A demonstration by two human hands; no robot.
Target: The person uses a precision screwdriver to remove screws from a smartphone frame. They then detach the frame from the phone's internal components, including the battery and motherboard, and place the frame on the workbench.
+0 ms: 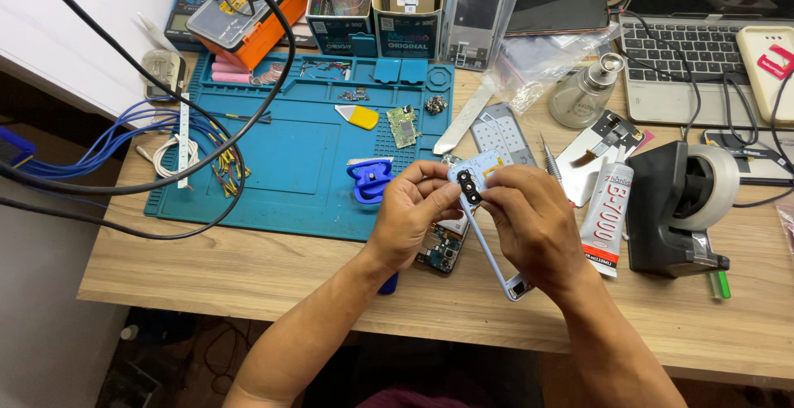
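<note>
While both hands (475, 213) hide phone frame's (488, 252) middle

I look down on a phone-repair workbench: a blue silicone repair mat (273, 151) with parts trays, a small green circuit board (403, 126), a glue tube (604, 218), a black tape dispenser (682, 205), boxed spare parts (405, 11), a laptop (703, 44), and what may be a multimeter (186, 2), partly hidden.
</note>
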